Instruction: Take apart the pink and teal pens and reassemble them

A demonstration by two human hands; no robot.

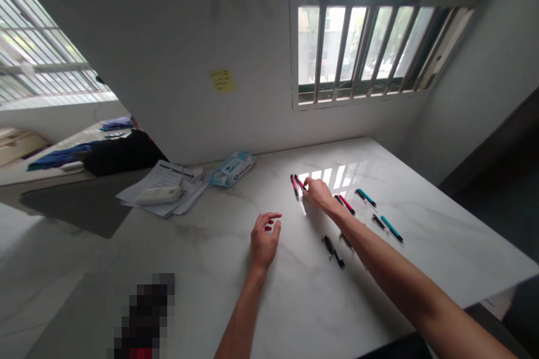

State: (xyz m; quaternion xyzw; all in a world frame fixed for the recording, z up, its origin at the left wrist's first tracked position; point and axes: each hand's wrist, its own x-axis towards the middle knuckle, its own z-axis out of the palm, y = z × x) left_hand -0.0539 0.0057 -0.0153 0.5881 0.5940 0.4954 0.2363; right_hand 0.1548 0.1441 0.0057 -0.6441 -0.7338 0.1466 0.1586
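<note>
White marble table (219, 269), glossy, reflecting the barred window (370, 28). At the far left of the table lies a stack of papers (162, 193), with a blue-white wipes pack (232, 169) beside it; its label is too small to read. There's a yellow sticky note (223, 80) on the wall, writing illegible.

Right hand (318, 193) is reached out to far centre, thumb and index fingertips pinched on a red pen (300, 182). Can't tell if it's lifted or on the surface. Left hand (264, 238) is palm down near the middle, fingers loosely curled and apart, holding nothing.

The red pen is slim with a red barrel and black ends, no readable print. Long axis is diagonal, far-left to near-right; can't tell which end is the tip. A second red pen (294, 186) lies just left of it, pointing roughly away from the person. Teal pens (365, 197) and black pens (332, 249) are scattered to the right.
</note>
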